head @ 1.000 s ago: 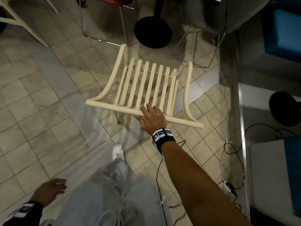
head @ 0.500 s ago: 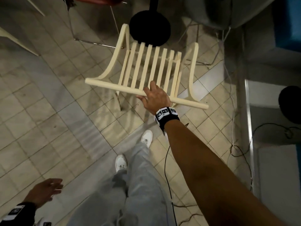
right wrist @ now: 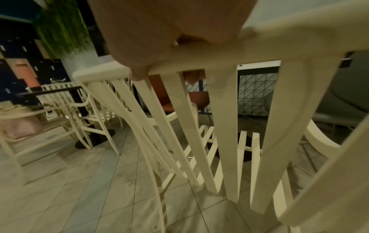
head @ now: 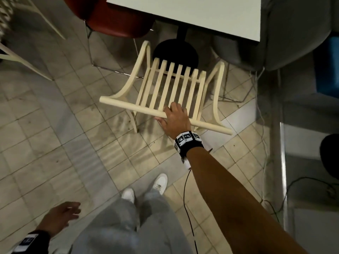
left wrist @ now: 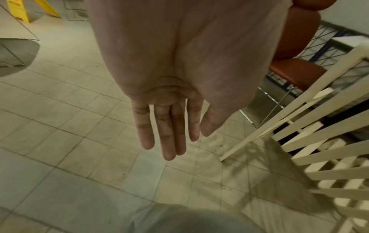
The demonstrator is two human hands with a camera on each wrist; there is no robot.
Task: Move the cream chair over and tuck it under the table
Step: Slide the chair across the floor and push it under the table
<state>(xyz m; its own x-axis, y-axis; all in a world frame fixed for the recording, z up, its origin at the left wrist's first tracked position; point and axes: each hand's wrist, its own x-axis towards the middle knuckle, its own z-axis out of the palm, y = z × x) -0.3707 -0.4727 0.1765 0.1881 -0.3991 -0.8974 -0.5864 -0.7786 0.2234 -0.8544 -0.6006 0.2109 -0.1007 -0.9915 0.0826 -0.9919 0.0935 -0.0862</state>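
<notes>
The cream slatted chair [head: 170, 85] stands on the tiled floor, its seat pointing at the white table [head: 192, 13] and its front edge over the table's black round base [head: 176, 52]. My right hand [head: 174, 116] grips the chair's top back rail [head: 132, 107] near its middle, fingers curled over it; the right wrist view shows the thumb [right wrist: 137, 66] wrapped on the same rail [right wrist: 95, 72]. My left hand [head: 62, 215] hangs low at my left side, holding nothing, its fingers [left wrist: 167, 135] straight above the floor, with the chair's slats [left wrist: 319, 141] to its right.
A red chair [head: 117, 21] sits at the table's left and a grey chair [head: 293, 33] at its right. Cables [head: 264, 143] trail along the floor on the right. More cream chairs [right wrist: 66, 110] stand off to the left. My white shoes [head: 159, 182] are just behind the chair.
The chair has travelled forward with my right hand on its rail, its seat front now over the table's black base; the tabletop has come into view. My feet stepped forward; the left hand stayed low.
</notes>
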